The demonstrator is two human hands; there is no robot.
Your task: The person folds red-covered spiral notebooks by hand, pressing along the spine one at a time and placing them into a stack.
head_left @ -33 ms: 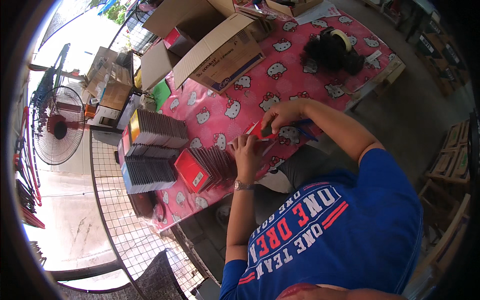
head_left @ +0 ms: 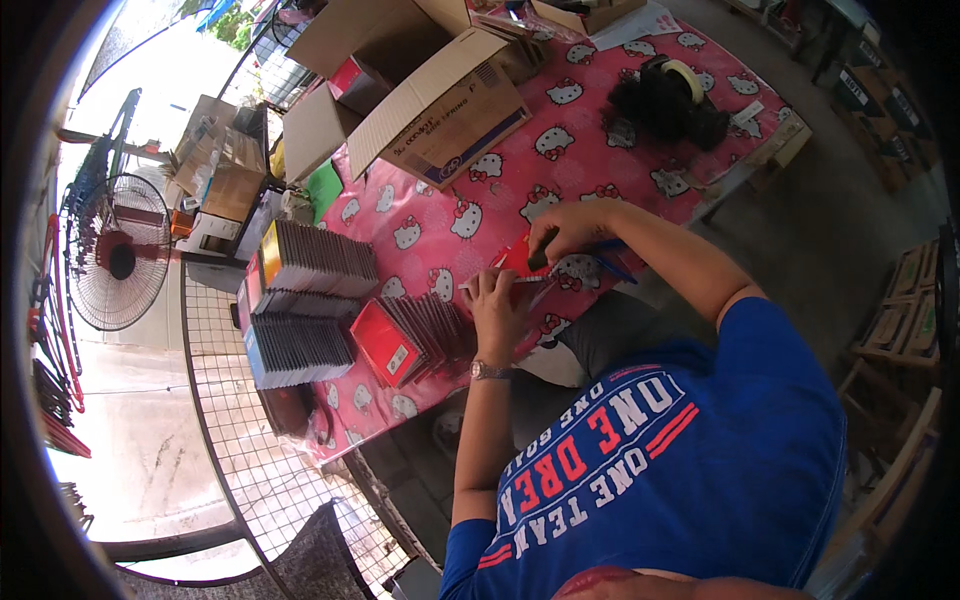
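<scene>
My left hand [head_left: 495, 300], a watch at its wrist, grips the near left part of a red notebook [head_left: 519, 262] on the table's near edge. My right hand [head_left: 575, 232] is curled above the notebook's right side, pinching a small dark block-like thing [head_left: 541, 250] whose kind I cannot make out. The fingers of both hands partly cover the notebook. Left of my left hand leans a row of red spiral notebooks [head_left: 385, 340]. Beyond them stand stacks of notebooks with dark spiral spines [head_left: 315, 262], packed tightly together.
An open cardboard box [head_left: 455, 125] stands at the far side of the pink patterned table [head_left: 425, 270]. Black plastic with a tape roll [head_left: 685, 82] lies at the far right. Something blue [head_left: 612, 262] lies beside my right wrist. A fan [head_left: 120, 255] stands left of the table.
My right hand, with the small dark thing, has shifted slightly over the notebook. The left hand keeps nearly the same place.
</scene>
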